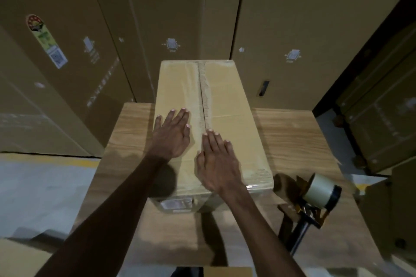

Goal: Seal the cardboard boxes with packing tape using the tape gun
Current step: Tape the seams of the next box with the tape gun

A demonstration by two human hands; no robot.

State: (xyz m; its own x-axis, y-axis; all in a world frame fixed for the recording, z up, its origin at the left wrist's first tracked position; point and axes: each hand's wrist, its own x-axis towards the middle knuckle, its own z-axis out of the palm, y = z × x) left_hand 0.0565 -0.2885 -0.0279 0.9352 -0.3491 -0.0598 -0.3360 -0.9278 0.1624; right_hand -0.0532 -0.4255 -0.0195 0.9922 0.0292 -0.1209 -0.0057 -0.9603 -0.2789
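A closed cardboard box (216, 101) lies lengthwise on the wooden desk (290, 132), its far end reaching past the desk's far edge toward a wall of tall stacked cartons (292, 18). A strip of clear packing tape (203, 87) runs along the centre seam from the far end to the near end, with glossy tape also visible at the near right corner. The left hand (173, 135) lies flat, fingers straight and slightly spread, on the left flap just beside the seam. The right hand (216, 162) lies flat with fingers straight, its fingertips on the seam nearer the viewer; neither hand holds anything. The tape gun (315, 195), carrying a pale roll, rests on the desk to the right of the box's near end, close to it but apart.

Handling, by judgement: the box is stiff along its edges but the flaps may yield over the seam, so pressure is best spread through flat palms. The taped surface looks smooth and somewhat slick. For moving, the box is best taken by its long side walls; its weight cannot be told. The tape gun is best taken by its dark handle, clear of the cutter.

A pale floor with a yellow line (49, 159) lies to the left; further cartons (382, 105) stand at the right.
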